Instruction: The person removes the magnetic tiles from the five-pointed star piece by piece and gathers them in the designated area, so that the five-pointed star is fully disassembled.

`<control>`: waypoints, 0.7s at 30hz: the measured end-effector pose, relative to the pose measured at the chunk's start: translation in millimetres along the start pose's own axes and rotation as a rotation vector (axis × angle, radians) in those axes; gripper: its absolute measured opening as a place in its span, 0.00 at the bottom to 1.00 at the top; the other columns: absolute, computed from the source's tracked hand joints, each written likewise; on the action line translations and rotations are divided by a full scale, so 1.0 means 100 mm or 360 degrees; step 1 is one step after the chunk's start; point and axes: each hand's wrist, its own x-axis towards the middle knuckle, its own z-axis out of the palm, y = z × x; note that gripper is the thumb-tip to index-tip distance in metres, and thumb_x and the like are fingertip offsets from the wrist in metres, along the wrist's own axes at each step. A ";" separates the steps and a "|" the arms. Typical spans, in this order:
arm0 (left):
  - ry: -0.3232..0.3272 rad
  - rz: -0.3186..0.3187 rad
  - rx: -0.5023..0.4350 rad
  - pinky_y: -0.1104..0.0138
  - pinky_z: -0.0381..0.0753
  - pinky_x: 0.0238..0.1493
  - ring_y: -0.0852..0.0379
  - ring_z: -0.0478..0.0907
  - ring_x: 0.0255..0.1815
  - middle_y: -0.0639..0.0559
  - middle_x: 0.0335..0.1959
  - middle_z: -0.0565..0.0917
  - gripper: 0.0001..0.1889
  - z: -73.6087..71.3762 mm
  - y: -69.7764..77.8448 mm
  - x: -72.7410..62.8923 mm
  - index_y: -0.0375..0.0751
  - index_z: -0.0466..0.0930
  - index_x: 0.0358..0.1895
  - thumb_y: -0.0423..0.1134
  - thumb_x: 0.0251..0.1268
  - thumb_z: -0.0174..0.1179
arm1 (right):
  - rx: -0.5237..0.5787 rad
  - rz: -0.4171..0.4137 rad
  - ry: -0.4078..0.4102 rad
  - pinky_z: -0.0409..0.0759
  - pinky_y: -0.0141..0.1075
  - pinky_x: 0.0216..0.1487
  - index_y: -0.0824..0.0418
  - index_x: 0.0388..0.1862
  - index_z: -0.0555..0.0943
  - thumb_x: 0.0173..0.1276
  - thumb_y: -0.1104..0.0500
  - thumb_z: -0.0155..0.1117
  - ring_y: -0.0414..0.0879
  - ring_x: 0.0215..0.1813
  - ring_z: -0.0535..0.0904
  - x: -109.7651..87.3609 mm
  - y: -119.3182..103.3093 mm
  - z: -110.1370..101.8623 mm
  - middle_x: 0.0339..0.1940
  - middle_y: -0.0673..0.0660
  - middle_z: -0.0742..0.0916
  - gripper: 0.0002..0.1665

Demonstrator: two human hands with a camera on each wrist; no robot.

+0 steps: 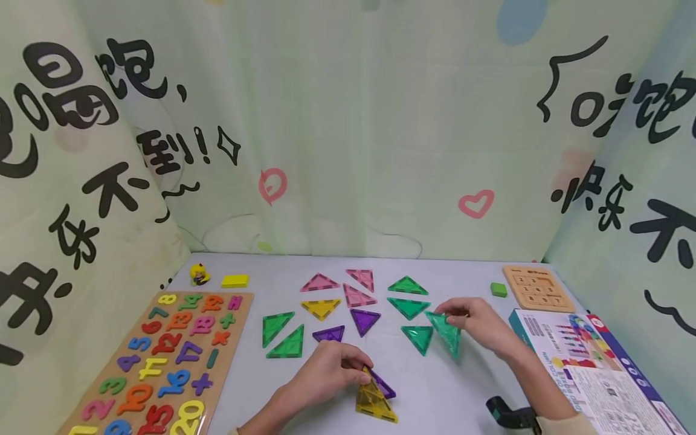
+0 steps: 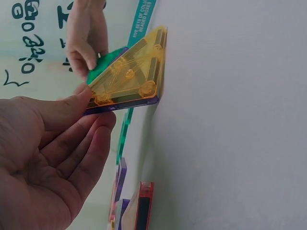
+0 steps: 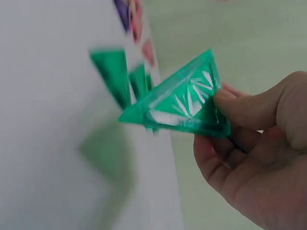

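My left hand (image 1: 331, 370) pinches a yellow see-through triangle tile (image 1: 372, 406) together with a purple triangle tile (image 1: 385, 386) lying behind it, low over the near middle of the table. In the left wrist view the thumb presses the corner of the yellow tile, and the purple tile (image 2: 134, 102) shows along its lower edge. Further right, my right hand (image 1: 478, 323) holds a green triangle tile (image 1: 447, 333) between thumb and fingers, raised off the table with its shadow below in the right wrist view. Another green triangle tile (image 1: 417, 339) lies just left of it.
Flat between the hands and the back curtain are pink (image 1: 359, 295), yellow (image 1: 321, 309), purple (image 1: 365, 321) and green (image 1: 286, 344) triangle tiles. A number board (image 1: 185, 329) fills the left; a printed box (image 1: 587, 362), wooden board (image 1: 538, 289) and green block (image 1: 498, 290) stand right.
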 end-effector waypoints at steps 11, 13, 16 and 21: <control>0.0003 -0.0048 -0.0029 0.73 0.78 0.34 0.63 0.81 0.31 0.63 0.28 0.86 0.09 0.03 0.02 0.02 0.46 0.88 0.41 0.36 0.57 0.72 | -0.0494 0.0131 0.0143 0.77 0.43 0.44 0.71 0.46 0.83 0.69 0.70 0.54 0.52 0.43 0.74 0.45 0.44 -0.39 0.43 0.65 0.85 0.13; 0.0008 -0.0049 -0.0032 0.73 0.78 0.34 0.63 0.81 0.31 0.63 0.28 0.86 0.09 0.04 0.02 0.02 0.46 0.88 0.41 0.36 0.56 0.72 | -0.0539 0.0167 0.0170 0.77 0.47 0.46 0.72 0.47 0.83 0.68 0.70 0.53 0.54 0.44 0.75 0.49 0.48 -0.38 0.45 0.67 0.85 0.14; 0.0005 -0.0060 -0.0043 0.72 0.78 0.34 0.63 0.81 0.31 0.62 0.29 0.86 0.09 0.04 0.03 0.03 0.47 0.88 0.41 0.36 0.56 0.72 | -0.0561 0.0177 0.0243 0.76 0.56 0.54 0.72 0.51 0.82 0.68 0.69 0.53 0.63 0.53 0.77 0.50 0.52 -0.34 0.52 0.72 0.83 0.17; 0.0006 -0.0110 -0.0035 0.71 0.78 0.34 0.61 0.80 0.32 0.62 0.29 0.85 0.09 0.02 0.02 0.04 0.48 0.88 0.40 0.38 0.56 0.73 | -0.0504 0.0021 0.0383 0.73 0.61 0.61 0.69 0.54 0.82 0.69 0.67 0.57 0.69 0.63 0.74 0.36 0.32 -0.13 0.58 0.71 0.82 0.17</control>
